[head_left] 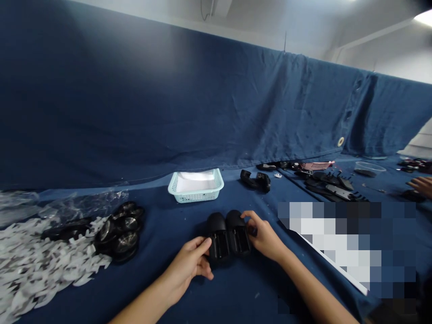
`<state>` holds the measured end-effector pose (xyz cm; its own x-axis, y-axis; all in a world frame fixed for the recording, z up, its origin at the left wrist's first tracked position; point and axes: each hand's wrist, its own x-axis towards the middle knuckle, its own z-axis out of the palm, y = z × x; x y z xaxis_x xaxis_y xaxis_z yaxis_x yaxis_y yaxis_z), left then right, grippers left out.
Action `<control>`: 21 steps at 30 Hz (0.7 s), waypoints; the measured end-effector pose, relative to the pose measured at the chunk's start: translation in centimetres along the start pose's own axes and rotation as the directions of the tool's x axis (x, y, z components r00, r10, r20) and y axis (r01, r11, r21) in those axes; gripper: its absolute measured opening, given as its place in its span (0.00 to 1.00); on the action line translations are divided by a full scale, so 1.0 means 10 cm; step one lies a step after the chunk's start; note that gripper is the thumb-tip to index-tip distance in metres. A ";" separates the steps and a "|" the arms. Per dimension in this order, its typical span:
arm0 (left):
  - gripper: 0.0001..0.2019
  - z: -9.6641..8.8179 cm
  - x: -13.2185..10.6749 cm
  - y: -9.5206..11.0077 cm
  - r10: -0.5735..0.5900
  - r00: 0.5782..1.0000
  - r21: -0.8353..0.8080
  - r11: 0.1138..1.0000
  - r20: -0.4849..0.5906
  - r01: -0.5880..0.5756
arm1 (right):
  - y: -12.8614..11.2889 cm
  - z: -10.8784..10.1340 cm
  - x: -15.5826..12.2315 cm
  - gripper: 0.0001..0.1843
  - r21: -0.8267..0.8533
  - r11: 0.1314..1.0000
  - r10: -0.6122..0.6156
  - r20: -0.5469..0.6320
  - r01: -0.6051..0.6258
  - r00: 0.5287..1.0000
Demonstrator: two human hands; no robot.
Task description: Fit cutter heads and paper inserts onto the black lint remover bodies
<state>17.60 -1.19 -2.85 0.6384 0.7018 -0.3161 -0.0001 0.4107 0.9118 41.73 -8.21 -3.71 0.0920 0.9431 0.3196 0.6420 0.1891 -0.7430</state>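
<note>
Two black, rounded plastic housings lie side by side on the blue cloth in front of me, each with an oblong recess facing up. My left hand holds the outer edge of the left housing, thumb on top and fingers curled at its side. At the other side, my right hand grips the right housing by its upper right edge with bent fingers. What the recesses contain is too dark to make out.
Beyond the housings stands a light blue basket with white sheets inside. Many white plastic pieces and black round-headed parts lie at left. A curved black part, a pink basket and another person's hand are at right.
</note>
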 end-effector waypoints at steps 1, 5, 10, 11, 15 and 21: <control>0.19 -0.01 0.00 0.00 0.002 1.000 -0.005 1.000 0.002 -0.002 | 0.00 0.00 0.00 0.30 -0.001 1.000 0.001 0.001 -0.001 1.000; 0.18 -0.03 0.02 0.00 0.034 0.999 -0.060 0.998 0.003 -0.034 | 0.00 0.00 0.00 0.29 -0.006 1.000 0.005 -0.005 -0.006 1.000; 0.17 -0.04 0.01 0.00 0.086 0.996 -0.146 0.986 0.000 -0.085 | 0.02 0.01 0.00 0.31 -0.035 0.999 0.012 -0.015 -0.012 1.000; 0.18 -0.04 0.00 0.00 0.087 0.996 -0.154 0.984 -0.001 -0.086 | 0.03 0.01 0.00 0.32 -0.048 0.999 0.014 -0.017 -0.015 1.000; 0.19 -0.03 -0.03 0.00 0.066 0.998 -0.145 0.987 -0.016 -0.067 | 0.10 0.02 0.00 0.40 -0.113 0.993 0.032 -0.036 -0.036 0.999; 0.15 -0.01 -0.07 0.04 0.027 0.999 -0.116 0.993 -0.018 -0.029 | 0.16 0.03 -0.01 0.41 -0.169 0.985 0.034 -0.042 -0.041 0.999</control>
<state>17.06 -1.45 -2.35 0.6240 0.7233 -0.2958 -0.1084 0.4551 0.8838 42.54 -7.90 -5.09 0.1455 0.9367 0.3185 0.7570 0.1019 -0.6455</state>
